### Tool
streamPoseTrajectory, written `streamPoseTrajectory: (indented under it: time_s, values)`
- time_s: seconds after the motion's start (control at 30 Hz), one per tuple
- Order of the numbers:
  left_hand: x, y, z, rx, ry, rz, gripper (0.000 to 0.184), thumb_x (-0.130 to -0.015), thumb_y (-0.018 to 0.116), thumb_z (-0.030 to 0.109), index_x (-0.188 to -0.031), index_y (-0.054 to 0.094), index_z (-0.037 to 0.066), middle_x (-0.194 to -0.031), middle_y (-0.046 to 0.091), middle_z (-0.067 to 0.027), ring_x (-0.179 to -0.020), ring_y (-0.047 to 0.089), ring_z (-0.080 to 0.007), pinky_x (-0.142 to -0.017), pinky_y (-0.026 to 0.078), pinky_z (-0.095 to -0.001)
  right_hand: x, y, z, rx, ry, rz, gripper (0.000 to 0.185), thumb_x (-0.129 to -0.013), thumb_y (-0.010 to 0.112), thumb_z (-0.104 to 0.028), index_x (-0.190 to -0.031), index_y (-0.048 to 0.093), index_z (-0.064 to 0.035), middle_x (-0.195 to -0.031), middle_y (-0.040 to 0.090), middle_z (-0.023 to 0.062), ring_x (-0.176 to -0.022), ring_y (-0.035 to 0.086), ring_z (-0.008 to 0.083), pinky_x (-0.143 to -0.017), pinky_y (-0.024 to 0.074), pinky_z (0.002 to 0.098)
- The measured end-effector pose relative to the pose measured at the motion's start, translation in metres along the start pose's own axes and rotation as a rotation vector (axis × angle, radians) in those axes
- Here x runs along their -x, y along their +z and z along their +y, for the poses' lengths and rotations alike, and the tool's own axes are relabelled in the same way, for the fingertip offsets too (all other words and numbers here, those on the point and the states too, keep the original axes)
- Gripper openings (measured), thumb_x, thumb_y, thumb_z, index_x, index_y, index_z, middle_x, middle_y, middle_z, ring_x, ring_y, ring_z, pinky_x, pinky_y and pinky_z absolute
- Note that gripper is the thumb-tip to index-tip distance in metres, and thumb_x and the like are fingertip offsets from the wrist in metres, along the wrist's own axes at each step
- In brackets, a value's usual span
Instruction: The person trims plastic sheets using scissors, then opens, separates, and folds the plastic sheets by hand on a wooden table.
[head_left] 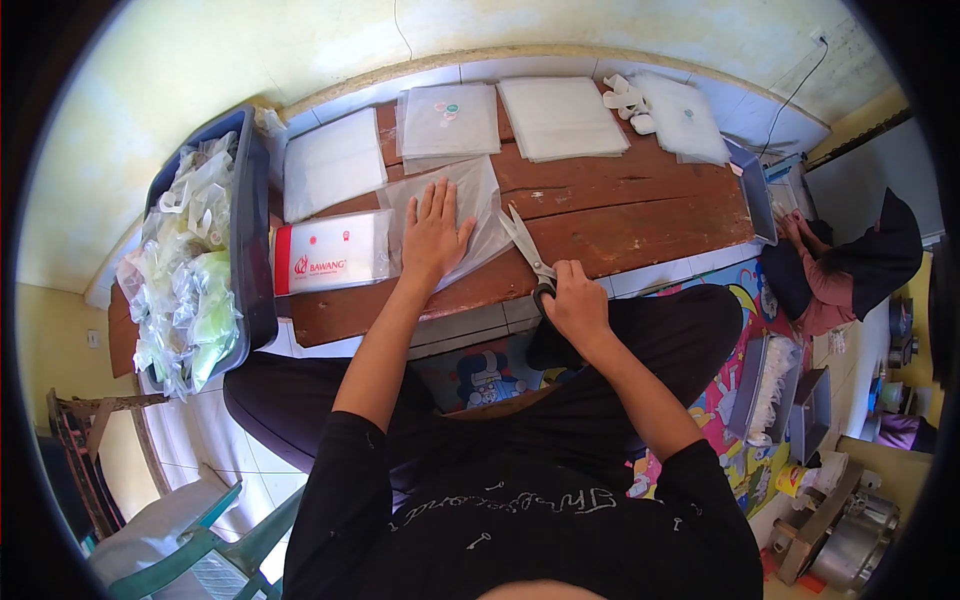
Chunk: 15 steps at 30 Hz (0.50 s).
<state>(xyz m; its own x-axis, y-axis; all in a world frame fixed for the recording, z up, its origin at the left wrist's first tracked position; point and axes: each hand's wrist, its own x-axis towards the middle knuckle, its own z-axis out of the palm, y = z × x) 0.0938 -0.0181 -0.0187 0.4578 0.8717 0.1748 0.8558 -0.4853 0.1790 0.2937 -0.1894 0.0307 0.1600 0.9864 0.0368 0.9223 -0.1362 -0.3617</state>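
Note:
My left hand [434, 236] lies flat, fingers spread, on a clear plastic sheet or bag [482, 205] on the brown wooden table [590, 205]. My right hand [577, 303] is closed round the black handle of the scissors [524, 243], whose blades are apart and point away from me, beside the sheet's right edge. Left of my left hand is a packet [335, 252] with a red strip, marked BAWANG. Behind stand flat stacks of clear bags: a plain one [333, 163], a printed one [450, 120], another plain one [562, 117] and one at the right [682, 115].
A dark bin [262, 230] full of plastic bags stands at the left. White rolled pieces [625, 98] lie by the right stack. A blue-grey tray [752, 190] is at the table's right end; beyond it sits another person [845, 265]. A green chair [205, 550] is at the lower left.

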Motion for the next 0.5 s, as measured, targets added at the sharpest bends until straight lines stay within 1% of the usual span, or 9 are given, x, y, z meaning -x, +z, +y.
streamPoseTrajectory:
  time_s: [0.3,0.37,0.5]
  values:
    - [0.000,-0.002,0.001,0.013,-0.007,-0.014,0.068,-0.099,0.039,0.049,-0.152,0.029,0.007,-0.161,0.024,-0.0086,-0.149,0.018,-0.0248,-0.121,0.012,-0.0450,0.014,0.000,0.012,-0.008,-0.003,0.019,0.035,-0.081,0.073,-0.025,-0.101,0.054,-0.0044,-0.095,0.060,0.0161,-0.079,0.064,0.0404,-0.067,0.0512,0.0480]
    - [0.000,-0.003,0.001,0.018,-0.004,-0.021,0.069,-0.099,0.038,0.049,-0.153,0.028,0.006,-0.161,0.023,-0.0086,-0.150,0.018,-0.0247,-0.121,0.011,-0.0454,0.019,-0.002,0.015,0.024,-0.050,0.024,0.037,-0.079,0.074,-0.020,-0.103,0.051,-0.0042,-0.097,0.058,0.0153,-0.077,0.067,0.0374,-0.063,0.0543,0.0450]
    - [0.000,-0.005,0.002,0.016,-0.011,-0.037,0.069,-0.100,0.037,0.049,-0.153,0.028,0.006,-0.161,0.023,-0.0084,-0.150,0.017,-0.0245,-0.122,0.011,-0.0451,0.033,-0.005,0.016,0.050,-0.032,0.017,0.038,-0.078,0.075,-0.019,-0.104,0.051,-0.0044,-0.097,0.058,0.0147,-0.076,0.066,0.0374,-0.063,0.0543,0.0449]
